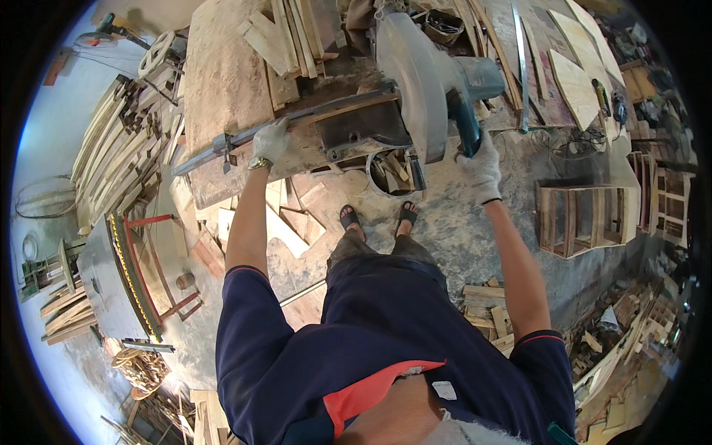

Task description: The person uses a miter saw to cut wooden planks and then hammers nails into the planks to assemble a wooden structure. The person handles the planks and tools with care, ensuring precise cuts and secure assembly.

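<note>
I stand at a chop saw (415,81) with a large grey blade guard, mounted on a dusty wooden bench (222,74). My right hand (480,165), in a white glove, is closed around the saw's teal handle (463,126). My left hand (271,141), also gloved, with a wristwatch, presses on a long wooden strip (297,122) lying along the saw's fence, left of the blade. Short cut slats (285,37) are piled on the bench behind the strip.
A round bin (391,174) of offcuts sits under the saw by my sandalled feet. Wooden crates (586,219) stand at the right, plywood sheets (575,74) behind them. Curved wood pieces (119,148) and a band-saw machine (119,274) fill the left. Scrap blocks (486,308) litter the floor.
</note>
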The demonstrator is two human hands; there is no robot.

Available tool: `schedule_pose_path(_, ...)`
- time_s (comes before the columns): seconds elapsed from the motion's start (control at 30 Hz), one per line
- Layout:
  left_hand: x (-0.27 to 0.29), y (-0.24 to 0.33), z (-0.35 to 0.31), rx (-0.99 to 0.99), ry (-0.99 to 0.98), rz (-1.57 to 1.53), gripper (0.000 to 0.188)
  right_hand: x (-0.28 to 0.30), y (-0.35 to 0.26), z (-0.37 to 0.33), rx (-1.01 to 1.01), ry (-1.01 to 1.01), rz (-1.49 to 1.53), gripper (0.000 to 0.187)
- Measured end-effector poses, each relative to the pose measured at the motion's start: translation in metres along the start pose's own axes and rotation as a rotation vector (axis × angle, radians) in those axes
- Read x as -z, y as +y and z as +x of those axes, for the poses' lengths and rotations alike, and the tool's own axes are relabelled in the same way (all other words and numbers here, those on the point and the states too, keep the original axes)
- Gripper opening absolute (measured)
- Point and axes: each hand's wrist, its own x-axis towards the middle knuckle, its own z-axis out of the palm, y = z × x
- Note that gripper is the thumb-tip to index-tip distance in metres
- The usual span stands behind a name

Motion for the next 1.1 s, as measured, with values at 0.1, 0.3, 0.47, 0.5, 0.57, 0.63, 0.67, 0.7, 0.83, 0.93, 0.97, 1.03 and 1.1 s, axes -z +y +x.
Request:
schedule_pose_path(0.1,-0.003,-0.001,0.002,0.003,-0.02,0.011,0.032,-0.035,0.019,0.002,-0.02,0.046,0.086,0.077)
schedule_pose_path(0.3,-0.013,-0.012,0.003,-0.047,0.036,-0.041,0.035,0.006,-0.014,0.002,0.149,0.036,0.077,0.067)
schedule_pose_path(0.47,-0.036,-0.001,-0.018,-0.13,0.225,-0.084,0.035,0.124,-0.108,0.024,0.31,-0.099,-0.008,0.041)
schedule_pose_path(0.5,-0.044,0.006,-0.03,-0.119,0.21,-0.1,0.034,0.139,-0.127,0.038,0.315,-0.113,-0.079,0.041)
schedule_pose_path(0.57,-0.059,0.026,-0.062,-0.018,0.228,-0.039,0.022,0.162,-0.149,0.064,0.405,-0.17,-0.031,0.037)
schedule_pose_path(0.63,-0.074,0.052,-0.11,0.064,0.304,-0.192,0.023,0.171,-0.154,0.098,0.631,-0.101,-0.004,0.037)
schedule_pose_path(0.67,-0.081,0.068,-0.137,0.162,0.293,-0.21,0.024,0.171,-0.157,0.121,0.847,0.026,-0.062,0.041)
schedule_pose_path(0.7,-0.086,0.079,-0.164,0.127,0.315,-0.338,0.025,0.164,-0.149,0.136,1.06,0.152,-0.121,0.045)
schedule_pose_path(0.83,-0.108,0.14,-0.272,0.414,0.333,-0.655,0.023,0.069,-0.076,0.144,0.421,0.0,0.713,0.04)
schedule_pose_path(0.93,-0.114,0.165,-0.33,0.606,0.271,-0.531,0.024,-0.027,-0.043,0.134,0.327,-0.097,-0.144,0.045)
schedule_pose_path(0.97,-0.114,0.168,-0.339,0.656,0.254,-0.558,0.024,-0.056,-0.03,0.121,0.257,-0.108,-0.068,0.049)
schedule_pose_path(1.03,-0.111,0.173,-0.361,0.791,0.17,-0.618,0.025,-0.094,-0.014,0.108,0.346,-0.114,-0.231,0.044)
schedule_pose_path(1.1,-0.105,0.183,-0.38,0.791,0.208,-0.626,0.026,-0.106,0.003,0.103,0.481,-0.138,-0.214,0.041)
